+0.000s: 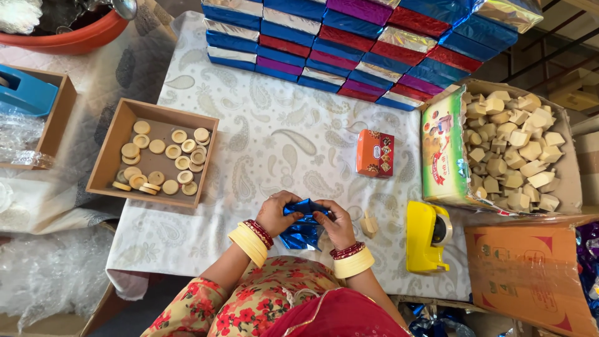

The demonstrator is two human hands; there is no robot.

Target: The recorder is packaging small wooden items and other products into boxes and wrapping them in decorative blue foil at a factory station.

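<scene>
Head view: a paisley tablecloth (274, 134) covers the table; stacked foil-wrapped boxes (362, 47) line its far edge. Left hand (272, 214) and right hand (337, 226) both pinch blue foil wrap (304, 226) at the near edge, beside a yellow tape dispenser (426, 236)

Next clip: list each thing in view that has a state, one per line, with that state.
Blue foil wrapper: crumpled, held by both hands.
Left hand: gripping the wrapper.
Right hand: gripping the wrapper.
Brown tray: open, partly filled with round discs.
Carton of wooden pieces: open, nearly full.
Orange box: closed, lying flat.
Foil-wrapped boxes: stacked.
</scene>
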